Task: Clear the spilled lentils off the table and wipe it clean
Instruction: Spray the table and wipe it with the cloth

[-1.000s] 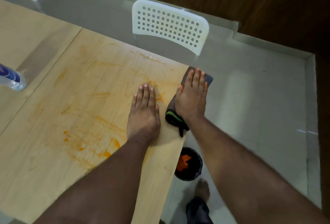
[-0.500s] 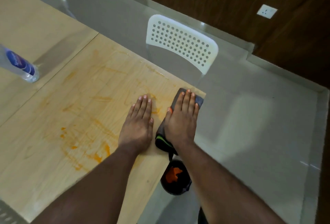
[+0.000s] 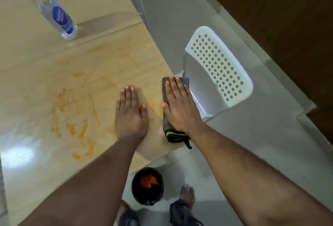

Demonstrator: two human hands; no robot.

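Observation:
Orange lentil smears (image 3: 75, 128) streak the light wooden table (image 3: 45, 85), thickest at the left of my arms. My left hand (image 3: 130, 114) lies flat on the table with straight fingers. My right hand (image 3: 180, 106) presses flat on a folded grey cloth (image 3: 166, 132) with a green and black edge, right at the table's corner edge. On the floor below the edge stands a black bin (image 3: 147, 186) with orange lentil mush inside.
A clear water bottle (image 3: 59, 16) with a blue label stands on the table at the back left. A white perforated chair (image 3: 218, 68) sits just beyond the table corner. My bare feet (image 3: 187, 196) are on the grey floor beside the bin.
The view has swung left and turned. My right hand with the cloth stays at the table's edge by the corner; my left hand stays flat beside it.

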